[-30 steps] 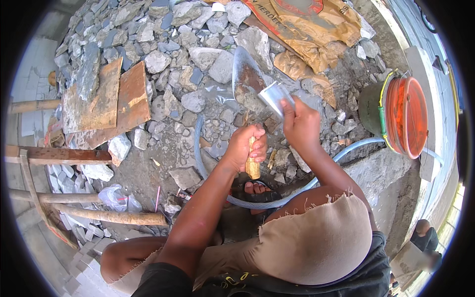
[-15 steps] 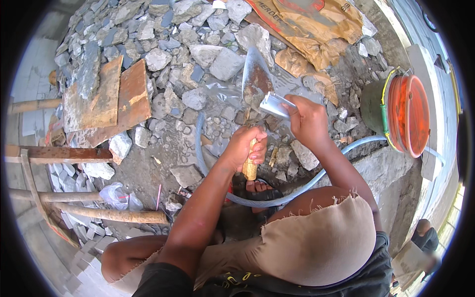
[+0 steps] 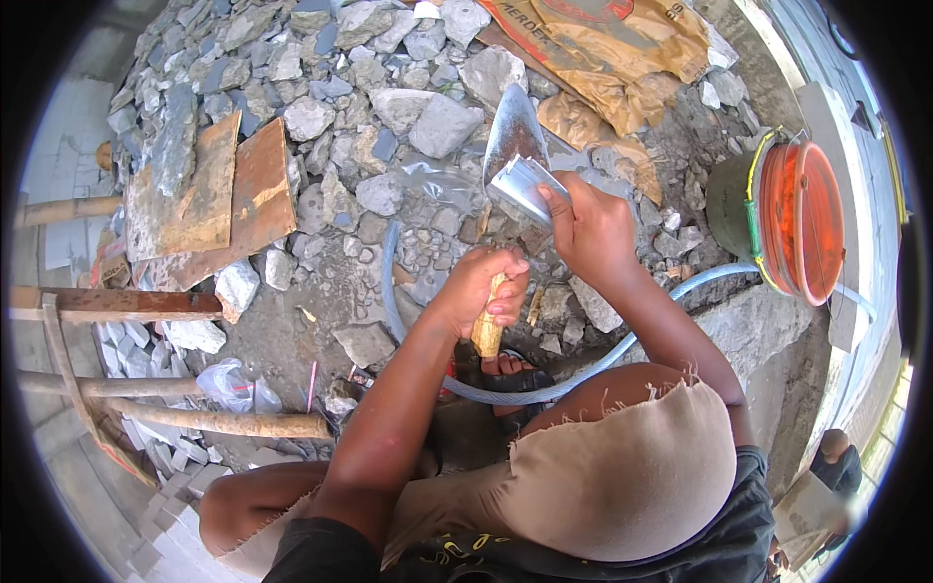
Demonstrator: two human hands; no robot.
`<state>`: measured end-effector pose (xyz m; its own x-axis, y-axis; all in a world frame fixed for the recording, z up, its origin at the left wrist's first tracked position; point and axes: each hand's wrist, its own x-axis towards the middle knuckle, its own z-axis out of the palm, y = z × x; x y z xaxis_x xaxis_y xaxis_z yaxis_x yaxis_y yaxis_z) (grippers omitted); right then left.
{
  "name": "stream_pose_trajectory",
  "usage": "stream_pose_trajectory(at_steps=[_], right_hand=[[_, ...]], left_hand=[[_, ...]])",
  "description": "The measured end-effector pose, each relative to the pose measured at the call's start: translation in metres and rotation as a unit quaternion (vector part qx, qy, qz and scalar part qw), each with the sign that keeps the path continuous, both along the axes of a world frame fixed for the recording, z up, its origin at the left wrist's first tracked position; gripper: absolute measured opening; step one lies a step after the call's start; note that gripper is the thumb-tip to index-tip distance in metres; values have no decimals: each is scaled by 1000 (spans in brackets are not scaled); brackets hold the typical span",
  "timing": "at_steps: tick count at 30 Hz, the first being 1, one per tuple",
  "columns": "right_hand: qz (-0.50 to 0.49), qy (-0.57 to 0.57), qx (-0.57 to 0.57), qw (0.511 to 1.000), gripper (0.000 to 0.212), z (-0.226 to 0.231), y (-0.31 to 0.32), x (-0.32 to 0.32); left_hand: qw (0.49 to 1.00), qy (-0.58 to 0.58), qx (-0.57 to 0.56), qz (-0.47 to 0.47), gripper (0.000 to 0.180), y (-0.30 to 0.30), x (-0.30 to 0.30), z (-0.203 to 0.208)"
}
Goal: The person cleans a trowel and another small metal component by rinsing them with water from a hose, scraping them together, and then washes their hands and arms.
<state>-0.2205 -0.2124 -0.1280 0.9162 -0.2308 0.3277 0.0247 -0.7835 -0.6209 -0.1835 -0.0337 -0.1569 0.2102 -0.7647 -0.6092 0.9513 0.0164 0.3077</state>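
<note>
My left hand (image 3: 486, 291) is closed around the yellowish wooden handle of a trowel (image 3: 515, 121). The trowel's pointed metal blade tips away from me above the rubble. In my right hand (image 3: 595, 222) is a short, silvery, ridged strip (image 3: 523, 183), pinched between thumb and fingers. It lies across the lower part of the blade and hides some of it; whether it touches the blade I cannot tell. Brown smears on the blade surround the strip.
Broken stones (image 3: 445, 126) pile up ahead. A bluish hose (image 3: 583, 381) curves around my foot towards an orange bucket (image 3: 812, 223) at right. Wooden poles (image 3: 224, 418) and flat boards (image 3: 262, 194) lie left. A torn paper sack (image 3: 622, 68) lies far right; another person (image 3: 836, 466) sits lower right.
My right hand has moved the silvery strip left and up, from beside the blade to over it. The trowel blade has shifted slightly right and turned a little; my left hand keeps its grip.
</note>
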Motion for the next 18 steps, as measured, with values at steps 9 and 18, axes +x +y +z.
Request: stream_pose_trajectory(at_steps=[9,18], right_hand=[[-59,84,365,925,11,6,14,0],[-38,101,356,928,23,0,11,4]], left_hand=[[998,-23,42,32,9,-4,-4,4],[996,-47,78,18,14,-7,-5,15]])
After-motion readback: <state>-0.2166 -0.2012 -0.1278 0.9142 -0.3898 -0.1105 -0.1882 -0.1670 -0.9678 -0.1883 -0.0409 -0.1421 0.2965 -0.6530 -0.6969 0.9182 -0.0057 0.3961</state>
